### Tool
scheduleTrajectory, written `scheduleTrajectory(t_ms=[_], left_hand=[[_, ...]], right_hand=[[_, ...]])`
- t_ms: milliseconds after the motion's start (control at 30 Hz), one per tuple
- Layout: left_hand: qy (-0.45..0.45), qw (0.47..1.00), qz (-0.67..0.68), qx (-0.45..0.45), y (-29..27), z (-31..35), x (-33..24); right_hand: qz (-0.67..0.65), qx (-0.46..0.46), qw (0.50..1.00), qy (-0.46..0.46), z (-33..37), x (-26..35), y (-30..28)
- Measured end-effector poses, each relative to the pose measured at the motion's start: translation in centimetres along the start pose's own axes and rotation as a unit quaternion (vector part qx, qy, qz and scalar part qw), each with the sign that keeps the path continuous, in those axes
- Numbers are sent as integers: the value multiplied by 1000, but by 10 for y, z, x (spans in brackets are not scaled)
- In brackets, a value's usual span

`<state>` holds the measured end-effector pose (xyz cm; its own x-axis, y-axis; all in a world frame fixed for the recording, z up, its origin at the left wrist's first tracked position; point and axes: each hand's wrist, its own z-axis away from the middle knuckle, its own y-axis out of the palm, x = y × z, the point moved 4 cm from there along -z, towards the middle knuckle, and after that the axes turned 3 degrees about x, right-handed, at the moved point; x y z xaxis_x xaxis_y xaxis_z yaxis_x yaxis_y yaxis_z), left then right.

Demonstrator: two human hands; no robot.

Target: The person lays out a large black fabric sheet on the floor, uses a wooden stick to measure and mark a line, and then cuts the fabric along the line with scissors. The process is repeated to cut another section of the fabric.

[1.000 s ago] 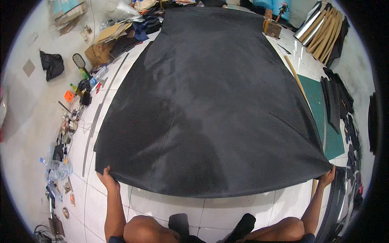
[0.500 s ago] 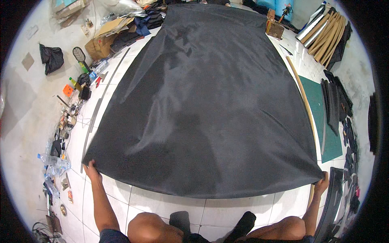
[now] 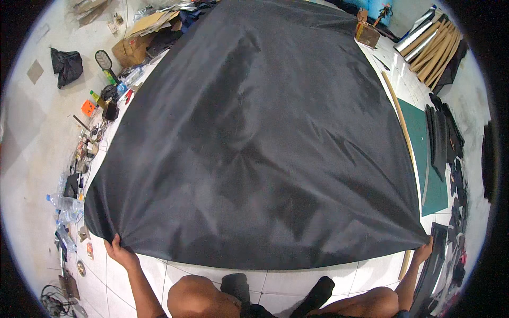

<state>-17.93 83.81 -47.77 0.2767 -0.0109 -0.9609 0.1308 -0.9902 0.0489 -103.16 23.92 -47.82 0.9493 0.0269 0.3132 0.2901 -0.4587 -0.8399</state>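
A large sheet of black fabric (image 3: 254,148) stretches from my lap side to the far end of the floor, its surface rippled and partly lifted. At its near left edge my left hand (image 3: 121,254) is closed on the hem, and a flap of cloth bulges out beyond it to the left. My right hand (image 3: 423,251) pinches the near right corner. Between the hands the near edge hangs in a shallow curve above white tiles.
Along the right lie a wooden stick (image 3: 401,116), a green cutting mat (image 3: 436,183) and folded black material (image 3: 439,140). Fabric rolls (image 3: 432,50) lean far right. Bottles (image 3: 69,204) and small tools line the left wall; a cardboard box (image 3: 131,50) stands far left.
Both hands have come slightly nearer to me, pulling the sheet along. The cloth's left side has billowed outward over the grey strip on the floor, and new creases run across it.
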Motion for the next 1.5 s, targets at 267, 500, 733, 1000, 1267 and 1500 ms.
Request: scheduleTrajectory(t_ms=[267,500,733,1000,1267,1500], left_hand=[[-87,996,-15,-22,-18,-112,90],[-257,937,194,137,65,-178,168],[-498,823,95,257,194,67,209],[-447,854,53,261,270,113,168],[-388,886,100,234,261,116,175],[-530,785,100,304,280,169,164]], right_hand=[[-144,47,985,-77,15,42,-3],[-125,176,953,-211,63,192,33],[1,202,927,-318,60,236,69],[95,356,914,-172,20,210,117],[-90,209,932,-283,71,281,72],[-94,327,867,-364,105,369,74]])
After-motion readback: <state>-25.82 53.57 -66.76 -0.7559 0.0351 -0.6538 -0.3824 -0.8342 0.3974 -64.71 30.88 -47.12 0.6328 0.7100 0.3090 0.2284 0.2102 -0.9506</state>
